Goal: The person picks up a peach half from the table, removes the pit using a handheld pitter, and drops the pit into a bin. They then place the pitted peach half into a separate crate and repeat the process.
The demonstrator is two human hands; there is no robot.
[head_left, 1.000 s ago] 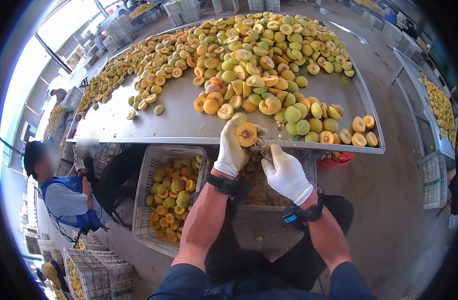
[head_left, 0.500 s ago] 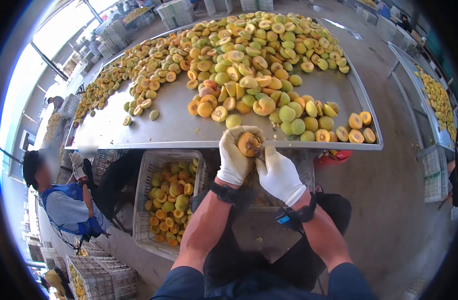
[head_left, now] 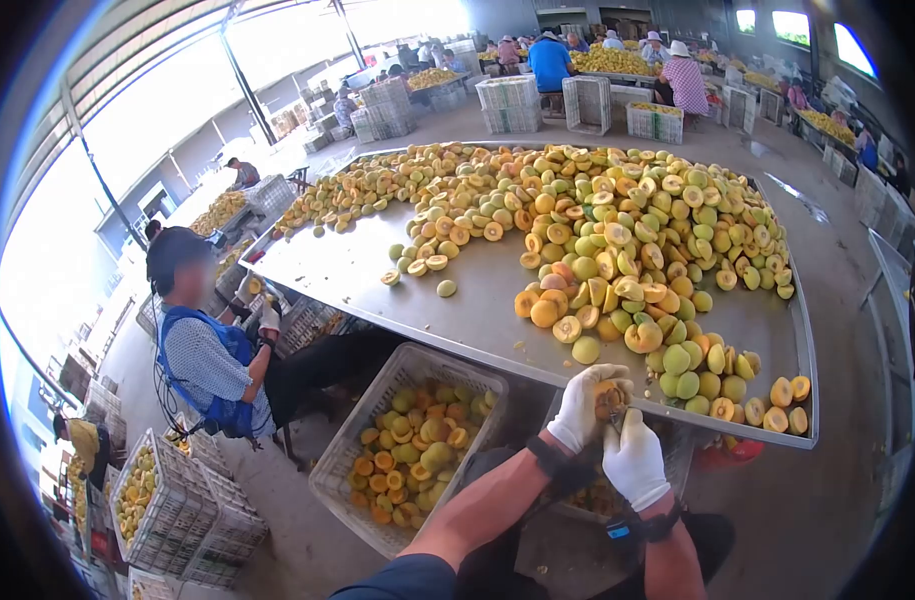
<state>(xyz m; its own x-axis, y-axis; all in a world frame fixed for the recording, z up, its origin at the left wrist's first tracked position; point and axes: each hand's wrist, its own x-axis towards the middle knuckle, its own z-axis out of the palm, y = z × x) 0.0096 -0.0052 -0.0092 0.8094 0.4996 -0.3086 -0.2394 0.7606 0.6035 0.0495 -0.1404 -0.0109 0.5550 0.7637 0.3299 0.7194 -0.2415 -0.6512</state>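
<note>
My left hand point(head_left: 577, 412), in a white glove, is closed around a halved peach point(head_left: 610, 398) with its cut face turned up. My right hand point(head_left: 637, 466), gloved too, pinches a small metal pitting tool point(head_left: 615, 422) whose tip is at the middle of the cut face; most of the tool is hidden by the fingers. Both hands are at the near edge of a metal table point(head_left: 467, 290). A big heap of peach halves point(head_left: 677, 230) covers much of the table, and several halves point(head_left: 777, 405) lie near its right corner.
Left of my legs stands a plastic crate point(head_left: 322, 480) of peach halves. Another crate point(head_left: 677, 455) is under the table edge by my hands. A co-worker point(head_left: 212, 350) in a blue vest sits at the left. Stacked crates point(head_left: 192, 520) and other people's tables are farther off.
The view has swung up and left, so the table and my hands appear lower and farther right. Both hands still hold the peach half and the tool together.
</note>
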